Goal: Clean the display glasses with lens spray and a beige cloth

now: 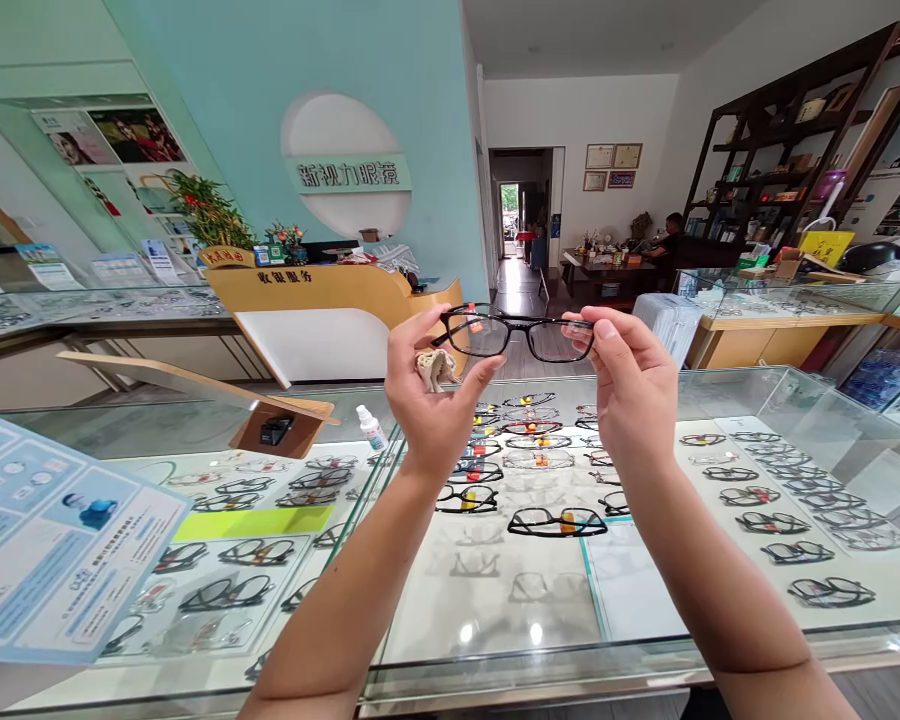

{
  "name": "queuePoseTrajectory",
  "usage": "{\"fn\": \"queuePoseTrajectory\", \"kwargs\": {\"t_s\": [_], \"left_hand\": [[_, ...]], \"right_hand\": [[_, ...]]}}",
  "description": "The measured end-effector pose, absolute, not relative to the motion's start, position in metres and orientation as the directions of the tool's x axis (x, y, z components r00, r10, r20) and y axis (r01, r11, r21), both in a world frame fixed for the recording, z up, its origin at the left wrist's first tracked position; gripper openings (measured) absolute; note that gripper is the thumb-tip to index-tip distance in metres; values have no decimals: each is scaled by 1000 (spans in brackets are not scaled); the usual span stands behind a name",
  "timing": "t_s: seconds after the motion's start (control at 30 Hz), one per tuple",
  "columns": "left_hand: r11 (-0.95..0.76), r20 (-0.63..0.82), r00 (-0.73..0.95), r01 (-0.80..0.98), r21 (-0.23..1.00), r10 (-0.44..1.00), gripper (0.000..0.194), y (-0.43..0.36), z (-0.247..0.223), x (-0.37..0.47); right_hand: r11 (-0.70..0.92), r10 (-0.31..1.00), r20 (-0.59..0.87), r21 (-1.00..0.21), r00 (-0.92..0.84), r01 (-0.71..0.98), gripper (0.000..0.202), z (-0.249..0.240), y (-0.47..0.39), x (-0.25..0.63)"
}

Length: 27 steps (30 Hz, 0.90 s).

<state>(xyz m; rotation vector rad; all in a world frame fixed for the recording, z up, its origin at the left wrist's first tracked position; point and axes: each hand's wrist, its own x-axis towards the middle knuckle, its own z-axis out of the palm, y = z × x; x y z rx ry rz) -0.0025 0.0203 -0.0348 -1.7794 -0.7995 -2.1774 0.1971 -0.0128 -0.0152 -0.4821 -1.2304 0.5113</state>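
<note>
A pair of black-framed eyeglasses [520, 325] is held up level above the glass display counter, between both hands. My left hand [436, 425] is closed on its left end, with a crumpled beige cloth [436, 370] tucked against the palm. At the other end, my right hand [636, 385] pinches the frame between thumb and fingers. A small reddish sticker shows at the left lens. Below the hands, another black pair of glasses [557, 522] rests on the counter, and several rows of frames lie behind it.
To the left stand a white spray bottle [372, 428], a tilted wooden-framed mirror [195, 388] and a blue printed leaflet [52, 540]. More frames fill the glass case [862, 610] at right. Beyond are a cashier desk [307, 310] and a seated person [669, 245] near a table.
</note>
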Motion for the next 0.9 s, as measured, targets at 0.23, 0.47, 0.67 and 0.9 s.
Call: {"fn": "queuePoseTrajectory", "kwargs": {"t_s": [0.23,0.47,0.67,0.9], "left_hand": [[-844,939,-282,439,308,196,69,10,-30,5],[-849,923,-296,395,351,245,72,3,-30,7],[-872,872,-341,220,438,352,69,-2,-26,7],[-826,783,-379,78,559,494,67,-6,-24,10]], "right_hand": [[720,689,663,-675,294,-165,22,-17,-5,203],[625,781,568,-703,262,-339,19,-13,-5,198],[595,802,550,-712,231,-372,21,-12,-8,196],[543,840,501,-755,210,-368,18,-10,-13,196]]}}
